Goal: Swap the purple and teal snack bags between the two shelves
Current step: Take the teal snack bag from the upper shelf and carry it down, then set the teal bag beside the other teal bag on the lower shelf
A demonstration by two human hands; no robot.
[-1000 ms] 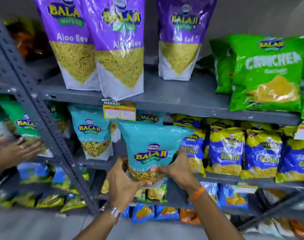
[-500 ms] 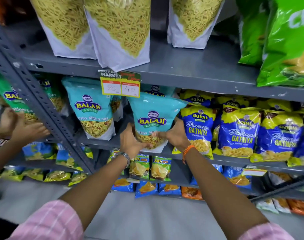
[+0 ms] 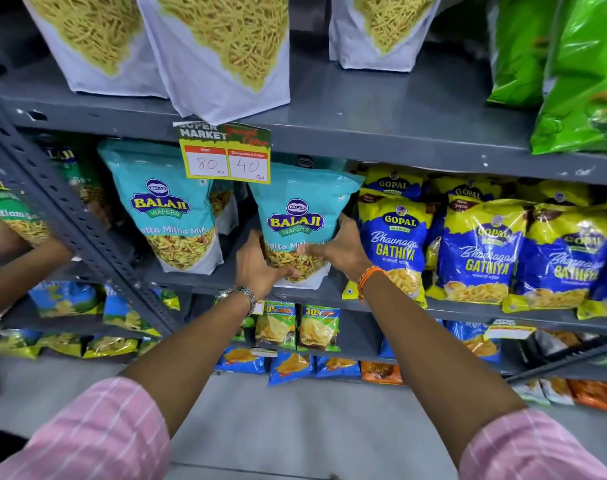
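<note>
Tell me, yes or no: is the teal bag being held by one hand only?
No. Both the left hand and the right hand clasp the lower part of the teal bag on the middle shelf.

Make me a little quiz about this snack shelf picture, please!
1. True or false: both hands, left hand and right hand, hold the teal bag.
2. What two numbers are written on the price tag?
3. Which bags stand directly to the right of the held bag? A) green bags B) blue and yellow Gathiya bags C) orange bags

Key: 1. True. 2. 80 and 40. 3. B.
</note>
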